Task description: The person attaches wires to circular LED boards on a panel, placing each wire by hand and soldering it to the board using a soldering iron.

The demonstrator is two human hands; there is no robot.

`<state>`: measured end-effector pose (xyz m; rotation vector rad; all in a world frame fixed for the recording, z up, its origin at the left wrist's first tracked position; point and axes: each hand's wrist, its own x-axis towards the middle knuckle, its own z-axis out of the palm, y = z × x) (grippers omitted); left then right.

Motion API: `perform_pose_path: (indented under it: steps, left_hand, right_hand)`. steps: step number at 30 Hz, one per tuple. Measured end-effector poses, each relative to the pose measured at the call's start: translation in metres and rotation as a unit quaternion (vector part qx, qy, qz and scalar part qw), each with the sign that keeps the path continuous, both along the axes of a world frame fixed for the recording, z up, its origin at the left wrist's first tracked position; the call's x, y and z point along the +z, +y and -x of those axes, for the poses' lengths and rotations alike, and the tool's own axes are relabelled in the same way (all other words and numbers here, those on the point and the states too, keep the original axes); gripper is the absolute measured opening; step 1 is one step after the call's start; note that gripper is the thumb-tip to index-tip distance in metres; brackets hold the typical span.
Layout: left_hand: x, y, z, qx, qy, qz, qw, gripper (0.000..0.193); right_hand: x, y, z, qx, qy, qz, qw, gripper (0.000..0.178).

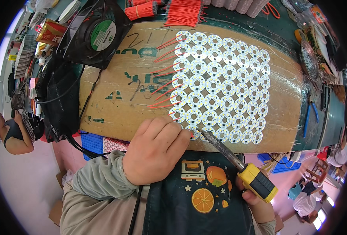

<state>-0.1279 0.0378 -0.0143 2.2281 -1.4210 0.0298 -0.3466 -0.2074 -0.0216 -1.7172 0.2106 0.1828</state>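
White ring-shaped LED boards [212, 102] lie in a grid of several rows on a brown cardboard sheet [114, 72]. Thin red wires [163, 87] stick out leftward from boards of the left column. My left hand [156, 150] is closed, knuckles up, beside the nearest row at its left end; its fingertips are hidden, and a bit of red shows on the board next to them. In my right hand [252, 197] is a soldering iron [255, 182] with a yellow and black handle. Its dark tip points up-left, over the nearest row, close to my left fingers; whether it touches a board I cannot tell.
A black fan [99, 35] stands at the back left, near a red and gold can [51, 32]. Red wire bundles [183, 11] lie at the back, with red-handled scissors [273, 11] farther right. Blue-handled pliers [310, 117] rest at right. A person [15, 133] sits at far left.
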Motion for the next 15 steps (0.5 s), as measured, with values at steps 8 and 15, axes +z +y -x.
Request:
perform_pose_path:
  steps: [8, 15]
  left_hand:
    - [0.001, 0.002, 0.002, -0.035, 0.001, 0.015, 0.999, 0.038]
    - [-0.002, 0.001, 0.004, -0.038, 0.011, 0.022, 0.999, 0.038]
  right_hand:
    - [-0.003, 0.004, 0.013, -0.073, 0.013, -0.039, 0.996, 0.055]
    - [0.006, 0.008, 0.000, -0.067, 0.031, -0.031, 0.997, 0.057]
